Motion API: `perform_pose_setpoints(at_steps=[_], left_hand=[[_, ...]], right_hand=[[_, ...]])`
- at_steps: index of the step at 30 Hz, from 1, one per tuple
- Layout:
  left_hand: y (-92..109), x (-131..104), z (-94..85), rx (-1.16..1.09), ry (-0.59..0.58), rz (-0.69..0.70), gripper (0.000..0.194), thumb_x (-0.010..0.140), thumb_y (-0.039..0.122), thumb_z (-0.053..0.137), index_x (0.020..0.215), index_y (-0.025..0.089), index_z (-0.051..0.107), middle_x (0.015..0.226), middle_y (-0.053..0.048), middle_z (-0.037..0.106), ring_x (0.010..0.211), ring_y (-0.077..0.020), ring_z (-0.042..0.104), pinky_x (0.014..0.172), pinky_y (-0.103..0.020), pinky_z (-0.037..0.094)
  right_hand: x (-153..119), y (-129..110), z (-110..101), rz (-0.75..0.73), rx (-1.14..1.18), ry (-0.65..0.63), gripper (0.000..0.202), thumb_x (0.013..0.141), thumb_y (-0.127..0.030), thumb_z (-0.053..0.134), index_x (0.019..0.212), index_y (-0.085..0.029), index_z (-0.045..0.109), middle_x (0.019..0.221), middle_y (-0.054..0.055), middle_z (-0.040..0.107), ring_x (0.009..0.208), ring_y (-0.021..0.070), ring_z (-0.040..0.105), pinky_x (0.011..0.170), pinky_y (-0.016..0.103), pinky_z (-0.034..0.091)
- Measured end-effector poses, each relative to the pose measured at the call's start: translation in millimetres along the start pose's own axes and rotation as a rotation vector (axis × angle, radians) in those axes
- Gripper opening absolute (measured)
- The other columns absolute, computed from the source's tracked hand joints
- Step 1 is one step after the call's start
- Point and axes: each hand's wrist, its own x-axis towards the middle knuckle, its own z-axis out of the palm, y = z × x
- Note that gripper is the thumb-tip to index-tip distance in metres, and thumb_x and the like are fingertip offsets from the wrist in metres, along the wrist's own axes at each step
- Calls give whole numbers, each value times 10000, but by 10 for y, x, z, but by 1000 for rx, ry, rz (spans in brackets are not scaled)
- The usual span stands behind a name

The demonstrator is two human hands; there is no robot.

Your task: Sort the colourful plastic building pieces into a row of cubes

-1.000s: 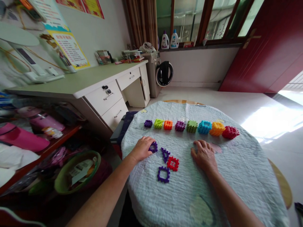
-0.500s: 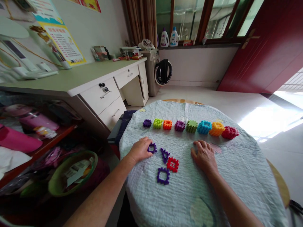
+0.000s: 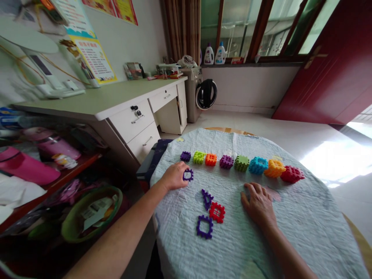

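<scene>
My left hand (image 3: 176, 175) grips a purple square frame block (image 3: 188, 174) by its left edge, just in front of the small purple stack (image 3: 185, 156). Nearer to me lie a purple triangle block (image 3: 207, 198), a red window block (image 3: 217, 212) and another purple square frame (image 3: 205, 226), close together. My right hand (image 3: 258, 202) rests palm down on the cloth with its fingers stretched out, holding nothing. Beyond both hands runs a row of block stacks, among them a lime one (image 3: 199, 157), an orange one (image 3: 210, 159), a blue one (image 3: 258, 166) and a red one (image 3: 292, 174).
A pale cloth (image 3: 241, 248) covers the round table. At the left are a desk (image 3: 122, 95), a shelf with pink bottles (image 3: 31, 166) and a green basket (image 3: 65, 228). A washing machine (image 3: 193, 93) stands open at the back, and a red door (image 3: 316, 85) is at the right.
My left hand has moved the purple frame away from me, closer to the purple stack. The view has shifted slightly; my right hand stays resting on the cloth.
</scene>
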Motion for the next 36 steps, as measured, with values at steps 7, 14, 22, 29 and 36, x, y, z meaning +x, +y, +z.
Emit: perform_pose_setpoints(at_steps=[7,14,22,29,36], left_hand=[[-511,646,-257,32,43,-44,467,641,197,662,1103,160,603,1114,-98,585,1055,-254,569,972,-342,454],[-653,1041,-221,117,-161,-36,513,581,121,667,1087,188,612,1139,-72,574,991,-234,601,885,-301,483],[-641,1123,-171,141,-248,-31,530,579,136,667,1102,188,600,1152,-83,573,1004,-253,606,840,-307,496],[-619,1139,-119,154,-287,-53,709,527,158,705,1211,206,524,1280,-93,526,1117,-270,572,900,-299,484],[-614,1141,-13,155,-310,-57,547,509,131,693,1043,205,598,1089,-72,629,996,-267,625,838,-303,505]], right_hand=[[1,9,10,-10,-12,-13,303,925,-367,456,1153,-203,570,1192,88,582,1084,262,519,912,408,392],[3,14,13,-14,-8,-2,301,920,-358,462,1150,-199,574,1185,94,586,1087,266,523,920,417,404],[8,28,28,-12,3,5,305,903,-353,476,1148,-203,580,1182,94,588,1082,266,530,914,420,413],[4,46,53,-14,7,6,293,897,-351,483,1139,-218,578,1181,87,589,1066,258,536,907,415,411],[3,15,13,-9,1,-7,290,915,-357,460,1144,-213,565,1181,82,583,1097,257,518,929,401,393]])
